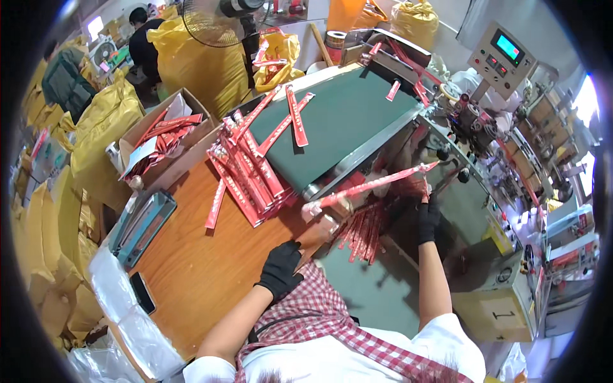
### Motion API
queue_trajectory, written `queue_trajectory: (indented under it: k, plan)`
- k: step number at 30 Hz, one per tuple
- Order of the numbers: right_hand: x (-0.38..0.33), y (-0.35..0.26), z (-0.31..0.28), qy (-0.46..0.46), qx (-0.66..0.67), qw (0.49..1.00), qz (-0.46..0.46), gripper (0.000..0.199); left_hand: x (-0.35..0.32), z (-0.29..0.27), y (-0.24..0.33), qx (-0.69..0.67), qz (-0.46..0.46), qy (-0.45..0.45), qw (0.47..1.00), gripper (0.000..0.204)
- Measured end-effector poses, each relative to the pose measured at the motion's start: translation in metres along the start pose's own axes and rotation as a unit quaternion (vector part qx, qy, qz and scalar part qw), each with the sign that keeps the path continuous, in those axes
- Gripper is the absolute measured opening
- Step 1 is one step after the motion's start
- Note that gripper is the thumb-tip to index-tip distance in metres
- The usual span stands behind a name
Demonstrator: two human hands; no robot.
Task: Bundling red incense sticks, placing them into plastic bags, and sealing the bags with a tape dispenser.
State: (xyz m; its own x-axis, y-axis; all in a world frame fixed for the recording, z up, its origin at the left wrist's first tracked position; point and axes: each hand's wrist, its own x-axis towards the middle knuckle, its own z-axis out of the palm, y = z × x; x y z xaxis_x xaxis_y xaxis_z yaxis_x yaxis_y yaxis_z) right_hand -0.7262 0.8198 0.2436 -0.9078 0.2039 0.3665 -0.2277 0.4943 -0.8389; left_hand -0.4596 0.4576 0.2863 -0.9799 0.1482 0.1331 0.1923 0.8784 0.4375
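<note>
Two black-gloved hands work beside the green conveyor belt (332, 121). Right hand (428, 220), grip pinching one end of a long red sachet strip (377, 185), holds it just below the belt's near end. Left hand (281, 268) rests, fingers curled and empty, on the desk (191, 268) below the belt. Judging from this, the strip is being pulled off; next it wants laying onto the red pile (249, 172) at the belt's left edge.

Right hand's fingers (426, 210) hidden behind red packets (408, 186)

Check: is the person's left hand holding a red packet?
No. The gloved left hand rests on the wooden table, holding no packet.
</note>
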Motion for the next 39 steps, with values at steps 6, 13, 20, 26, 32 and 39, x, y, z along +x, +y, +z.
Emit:
queue_trajectory:
  k: [6, 13, 20, 26, 32, 39]
  plan:
    - [-0.043, -0.026, 0.025, -0.04, -0.28, 0.958, 0.038, 0.028, -0.133, -0.026, -0.017, -0.038, -0.067, 0.047, 0.996, 0.039]
    - [-0.049, -0.225, 0.168, -0.122, -0.054, 0.943, -0.305, 0.04, -0.173, -0.054, -0.036, -0.013, -0.196, 0.152, 0.969, 0.029]
    - [-0.012, -0.343, 0.341, -0.311, -0.203, 0.927, 0.053, 0.119, -0.083, -0.12, -0.096, 0.105, -0.137, 0.246, 0.954, 0.031]
    - [-0.002, -0.342, 0.433, -0.181, -0.223, 0.957, 0.045, 0.084, -0.025, -0.102, -0.171, 0.054, -0.386, 0.135, 0.911, 0.056]
    - [-0.093, -0.319, 0.415, -0.323, -0.112, 0.868, -0.36, 0.063, -0.009, -0.088, -0.28, -0.321, -0.406, 0.285, 0.807, 0.067]
    - [-0.141, -0.291, 0.366, -0.27, -0.182, 0.923, -0.203, 0.079, 0.121, -0.079, -0.223, -0.111, -0.491, 0.283, 0.816, 0.097]
